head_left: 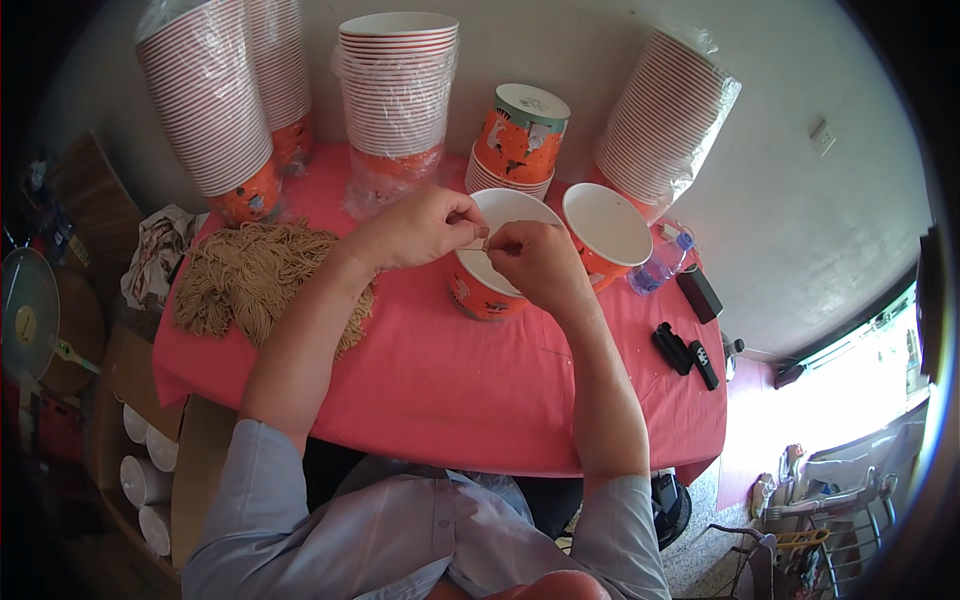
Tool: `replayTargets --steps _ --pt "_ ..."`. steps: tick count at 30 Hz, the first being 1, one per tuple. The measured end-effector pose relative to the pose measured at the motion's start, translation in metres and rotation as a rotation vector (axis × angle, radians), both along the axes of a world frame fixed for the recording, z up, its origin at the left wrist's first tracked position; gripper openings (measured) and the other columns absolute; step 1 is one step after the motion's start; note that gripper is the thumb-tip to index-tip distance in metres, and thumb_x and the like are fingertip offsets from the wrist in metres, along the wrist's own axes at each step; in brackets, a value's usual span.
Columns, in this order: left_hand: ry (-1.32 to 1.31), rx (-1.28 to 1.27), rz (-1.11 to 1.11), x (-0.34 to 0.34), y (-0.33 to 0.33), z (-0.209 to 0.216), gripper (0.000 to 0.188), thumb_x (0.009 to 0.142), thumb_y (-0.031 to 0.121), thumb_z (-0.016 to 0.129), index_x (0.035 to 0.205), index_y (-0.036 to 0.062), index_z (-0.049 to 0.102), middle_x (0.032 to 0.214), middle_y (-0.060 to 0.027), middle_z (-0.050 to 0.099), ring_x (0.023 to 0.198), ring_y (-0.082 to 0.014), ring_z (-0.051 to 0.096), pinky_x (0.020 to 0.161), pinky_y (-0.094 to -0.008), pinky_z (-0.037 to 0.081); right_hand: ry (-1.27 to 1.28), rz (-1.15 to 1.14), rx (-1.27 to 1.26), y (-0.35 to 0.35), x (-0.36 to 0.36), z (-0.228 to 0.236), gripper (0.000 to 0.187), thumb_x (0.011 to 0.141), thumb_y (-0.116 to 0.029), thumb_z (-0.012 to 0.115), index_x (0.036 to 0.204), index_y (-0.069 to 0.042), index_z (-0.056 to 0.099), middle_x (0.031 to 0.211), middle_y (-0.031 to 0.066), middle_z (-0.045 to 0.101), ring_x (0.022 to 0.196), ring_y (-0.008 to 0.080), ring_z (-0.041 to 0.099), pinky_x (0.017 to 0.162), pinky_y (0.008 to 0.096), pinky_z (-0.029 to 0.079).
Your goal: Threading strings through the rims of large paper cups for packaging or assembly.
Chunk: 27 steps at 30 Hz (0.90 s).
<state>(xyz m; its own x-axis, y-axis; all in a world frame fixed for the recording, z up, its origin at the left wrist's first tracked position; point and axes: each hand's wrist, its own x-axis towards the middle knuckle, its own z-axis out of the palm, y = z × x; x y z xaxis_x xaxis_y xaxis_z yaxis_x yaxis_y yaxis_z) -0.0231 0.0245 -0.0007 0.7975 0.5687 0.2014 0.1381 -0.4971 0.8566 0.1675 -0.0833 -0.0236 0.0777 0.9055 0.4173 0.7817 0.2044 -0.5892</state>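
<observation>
My left hand (425,228) and my right hand (540,262) meet above an orange paper bucket (486,300) with a white inside. Fingertips of both are pinched close together on what looks like a thin tan cord (475,248), mostly hidden by the fingers. Just right of that bucket stands a second orange paper bucket (608,225), its open mouth tilted toward me. Left of my left forearm lies a loose heap of tan cords (255,275).
Tall stacks of paper buckets in plastic (205,95) (400,95) (665,120) line the wall, with an upturned bucket (525,135) between. A plastic bottle (660,265) and black objects (672,348) sit right on the red-covered table (450,390). A cardboard box (195,480) stands lower left.
</observation>
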Motion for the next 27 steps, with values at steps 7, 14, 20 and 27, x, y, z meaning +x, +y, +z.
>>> replayTargets --steps 7,14,20,27 --pt "0.086 0.096 0.036 0.001 0.000 -0.003 0.024 0.098 0.021 0.072 0.102 -0.0024 0.077 0.082 -0.0122 0.075 0.077 -0.0144 0.069 0.074 -0.0333 0.054 -0.011 0.001 -0.012 0.002 0.000 -0.001 0.011 0.085 -0.009 0.071 0.089 -0.004 0.080 0.080 0.0147 0.076 0.072 0.0309 0.075 0.072 0.0418 0.061" --pt "0.285 0.352 0.129 0.000 -0.014 0.011 0.027 0.095 0.025 0.074 0.102 -0.0003 0.078 0.087 -0.0183 0.076 0.082 -0.0299 0.074 0.078 -0.0408 0.056 -0.005 0.002 -0.011 0.000 0.001 -0.001 0.011 0.085 -0.009 0.071 0.090 -0.004 0.079 0.080 0.0150 0.076 0.073 0.0307 0.075 0.072 0.0418 0.061" --pt "0.353 0.370 0.141 -0.001 -0.011 0.004 0.023 0.095 0.023 0.072 0.103 0.0025 0.079 0.093 -0.0189 0.076 0.089 -0.0346 0.075 0.082 -0.0445 0.057 0.001 0.010 -0.013 0.002 -0.003 0.000 0.011 0.085 -0.009 0.071 0.090 -0.003 0.079 0.079 0.0149 0.076 0.073 0.0302 0.075 0.071 0.0418 0.060" --pt "0.176 0.282 0.124 0.003 -0.005 -0.001 0.021 0.096 0.019 0.070 0.104 0.0004 0.078 0.092 -0.0190 0.076 0.085 -0.0309 0.075 0.079 -0.0423 0.057 -0.033 0.011 0.011 0.001 -0.004 0.000 0.011 0.085 -0.009 0.071 0.090 -0.003 0.079 0.079 0.0154 0.076 0.073 0.0317 0.075 0.071 0.0425 0.060"
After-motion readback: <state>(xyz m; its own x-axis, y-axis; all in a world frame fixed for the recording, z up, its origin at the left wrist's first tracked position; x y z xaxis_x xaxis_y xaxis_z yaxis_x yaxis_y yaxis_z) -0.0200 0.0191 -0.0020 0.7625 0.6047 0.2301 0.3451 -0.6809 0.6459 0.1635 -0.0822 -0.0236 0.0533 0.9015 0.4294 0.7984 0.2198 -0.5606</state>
